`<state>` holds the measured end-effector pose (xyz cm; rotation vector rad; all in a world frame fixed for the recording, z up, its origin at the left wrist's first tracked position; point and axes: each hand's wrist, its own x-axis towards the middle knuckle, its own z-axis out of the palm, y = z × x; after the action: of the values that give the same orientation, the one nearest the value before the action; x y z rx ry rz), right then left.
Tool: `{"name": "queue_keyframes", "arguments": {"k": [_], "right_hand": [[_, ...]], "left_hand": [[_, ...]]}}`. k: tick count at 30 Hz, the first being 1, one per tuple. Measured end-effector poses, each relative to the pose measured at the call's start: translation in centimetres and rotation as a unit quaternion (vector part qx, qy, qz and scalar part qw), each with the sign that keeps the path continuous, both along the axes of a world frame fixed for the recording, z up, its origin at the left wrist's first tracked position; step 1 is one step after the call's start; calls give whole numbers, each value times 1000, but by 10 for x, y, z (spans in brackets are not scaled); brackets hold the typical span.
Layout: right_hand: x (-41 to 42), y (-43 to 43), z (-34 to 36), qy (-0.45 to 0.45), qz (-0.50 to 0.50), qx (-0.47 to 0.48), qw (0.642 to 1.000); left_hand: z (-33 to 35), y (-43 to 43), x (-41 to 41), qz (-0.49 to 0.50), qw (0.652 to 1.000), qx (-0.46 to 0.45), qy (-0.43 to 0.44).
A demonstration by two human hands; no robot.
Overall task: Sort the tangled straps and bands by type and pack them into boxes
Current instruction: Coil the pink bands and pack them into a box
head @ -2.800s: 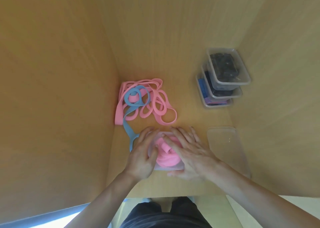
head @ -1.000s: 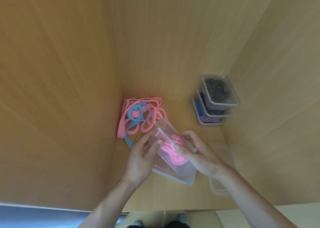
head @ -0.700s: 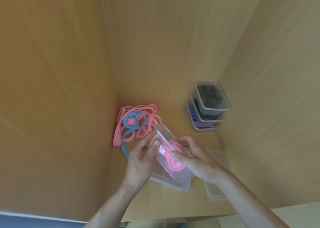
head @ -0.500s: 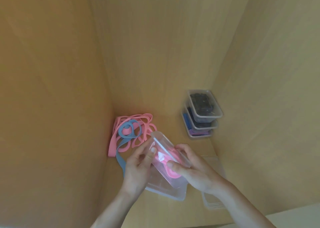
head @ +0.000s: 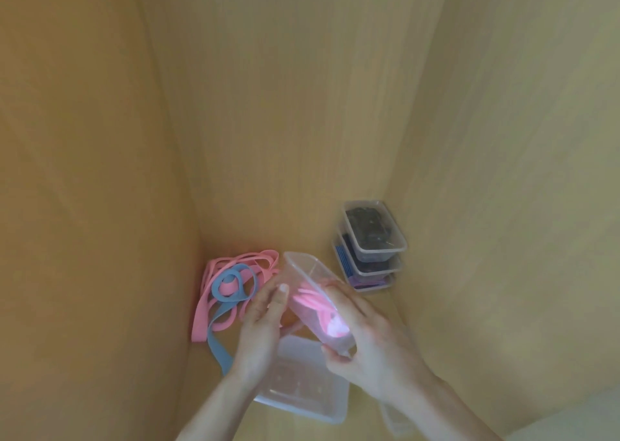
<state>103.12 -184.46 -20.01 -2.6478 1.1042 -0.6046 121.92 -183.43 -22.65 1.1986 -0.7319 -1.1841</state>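
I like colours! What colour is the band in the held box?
Pink elastic band, head view.

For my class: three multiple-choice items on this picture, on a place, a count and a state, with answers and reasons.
1. Where is the stack of boxes?
A) by the right wall
B) against the left wall
C) in the person's hands
2. How many boxes are in it?
A) two
B) three
C) five
3. How is the box with pink bands placed?
A) flat on the surface
B) tilted, held off it
C) on top of the stack
Answers: 1 A, it stands in the back right corner. 2 B, three are stacked one on another. 3 B, the left hand and right hand grip it, tilted.
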Motion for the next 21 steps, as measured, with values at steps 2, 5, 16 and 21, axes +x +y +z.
{"name": "queue_keyframes", "arguments": {"k": [2,5,16,21], "right_hand": [[-1,-14,24,-70,-67,-59,994],[0,-43,40,-83,-79,-89,989],[-12,-155,59,111,-241,-68,962],[0,-174,50,180,-282,-70,940]], "left_hand": [[-3,0,-2,27,999,24,4],[-14,7,0,54,997,46,5],[-27,13,16,110,990,74,51],[-30,16,21,103,991,83,35]]}}
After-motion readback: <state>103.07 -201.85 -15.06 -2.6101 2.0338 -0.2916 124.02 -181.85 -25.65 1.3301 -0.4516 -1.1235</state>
